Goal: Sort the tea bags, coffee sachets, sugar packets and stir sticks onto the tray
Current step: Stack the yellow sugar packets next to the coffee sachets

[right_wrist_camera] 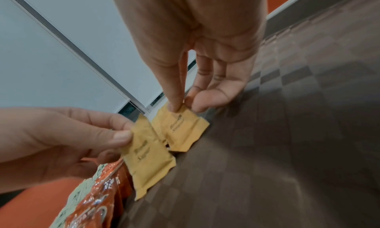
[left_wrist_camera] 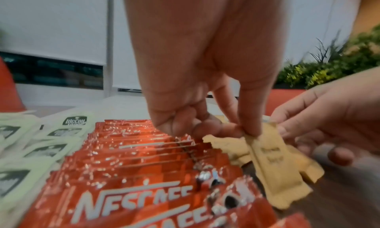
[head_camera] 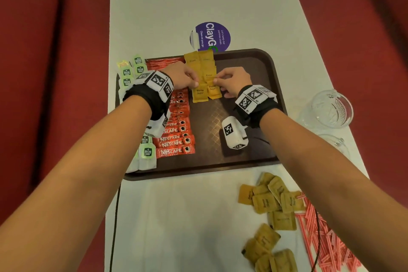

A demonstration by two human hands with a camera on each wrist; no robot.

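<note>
On the brown tray, green-tagged tea bags line the left edge. Red Nescafe coffee sachets are fanned in a column beside them. Yellow-brown sugar packets lie in two columns at the tray's middle. My left hand pinches the top edge of the nearest left-column packet. My right hand pinches the top of the packet beside it. Both packets hang tilted, with their lower ends at the tray. More sugar packets and red-white stir sticks lie loose on the white table, near right.
A white tagged block sits on the tray below my right wrist. Glass mugs stand right of the tray. A purple round sticker lies behind it. A black cable runs along the table's left edge. Red seats flank the table.
</note>
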